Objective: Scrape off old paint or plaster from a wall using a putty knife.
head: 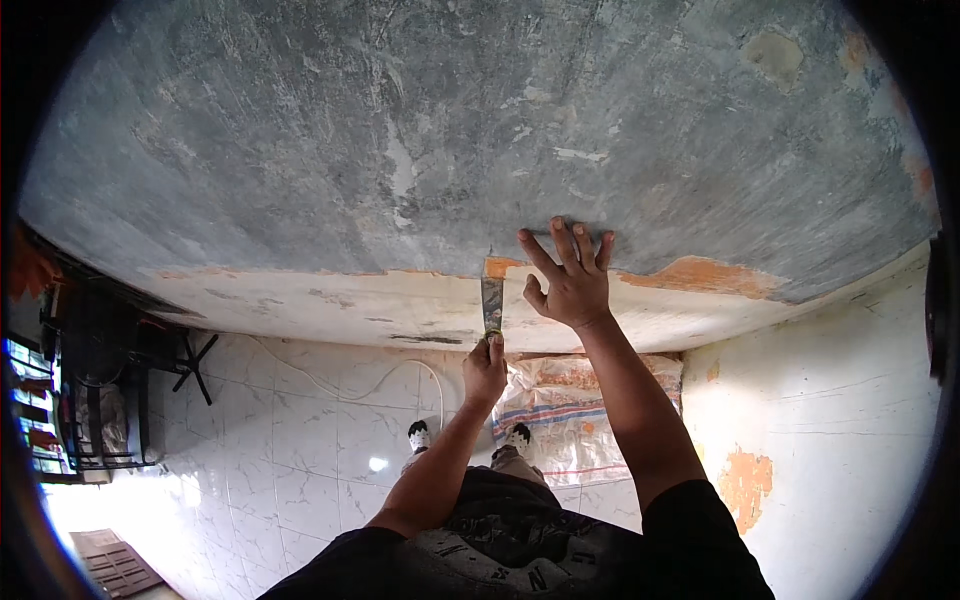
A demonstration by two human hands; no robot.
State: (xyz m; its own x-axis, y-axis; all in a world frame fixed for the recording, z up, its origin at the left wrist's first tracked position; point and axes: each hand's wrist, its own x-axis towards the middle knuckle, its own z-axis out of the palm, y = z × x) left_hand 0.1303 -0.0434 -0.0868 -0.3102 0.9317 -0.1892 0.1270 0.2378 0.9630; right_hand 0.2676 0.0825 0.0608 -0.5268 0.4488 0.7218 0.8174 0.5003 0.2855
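Observation:
My left hand (484, 379) grips a paint scraper (492, 301), its long flat blade pointing up the wall. The blade's tip is at a small exposed orange patch (501, 266), along the ragged lower edge of the grey wall coating (300, 150). Below that edge runs an off-white band (337, 307) with dark stains. To the scraper's right, my right hand (576, 289) presses against the wall with fingers spread, holding nothing. A larger orange strip (705, 276) shows beyond it. The scraper's handle is mostly hidden in my fist.
A striped woven plastic sheet (559, 450) with debris covers part of the tiled floor (307, 450). A pale cable (360, 394) loops near my feet. Black-framed furniture (112, 375) with a splayed-leg base (196, 367) stands left. The right-hand wall (825, 420) has peeling paint.

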